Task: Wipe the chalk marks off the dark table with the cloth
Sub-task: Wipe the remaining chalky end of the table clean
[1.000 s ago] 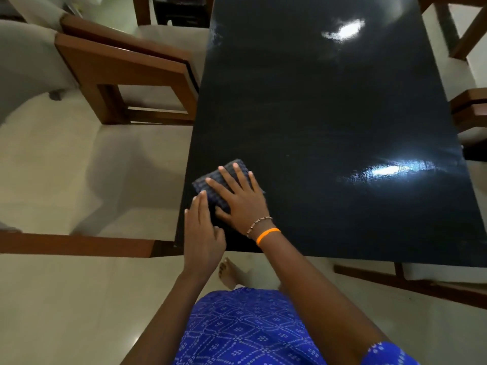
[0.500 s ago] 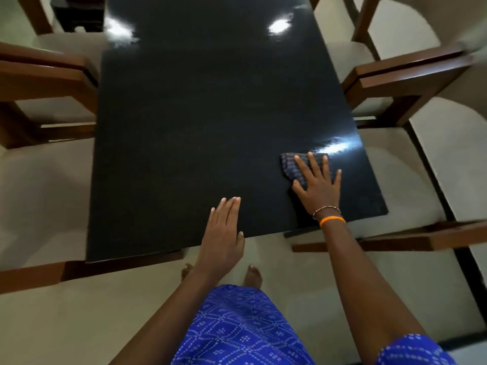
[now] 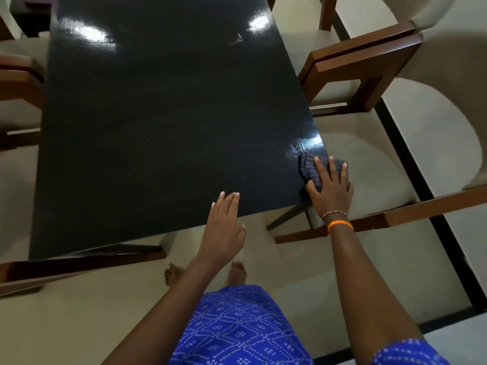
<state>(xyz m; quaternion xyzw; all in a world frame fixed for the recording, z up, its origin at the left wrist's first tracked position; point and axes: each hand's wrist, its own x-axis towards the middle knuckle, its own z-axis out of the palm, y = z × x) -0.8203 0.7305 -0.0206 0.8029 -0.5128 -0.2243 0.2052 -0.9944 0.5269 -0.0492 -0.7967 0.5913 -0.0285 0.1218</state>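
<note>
The dark glossy table (image 3: 163, 122) fills the upper middle of the head view. A folded dark checked cloth (image 3: 311, 168) lies at the table's near right corner, partly over the right edge. My right hand (image 3: 330, 191) presses flat on the cloth, fingers spread. My left hand (image 3: 224, 227) rests flat on the near edge of the table, fingers together, holding nothing. A tiny pale speck (image 3: 148, 141) shows near the table's middle; faint streaks cross the surface. I cannot make out clear chalk marks.
Wooden chairs with pale cushions stand around the table: one at the right (image 3: 369, 64), another at the near right (image 3: 395, 214), one at the left (image 3: 18, 83). My bare feet (image 3: 237, 272) stand on the pale floor below the near edge.
My right hand slid the cloth from the near left part of the table across to the near right corner. My left hand stayed flat at the near edge.
</note>
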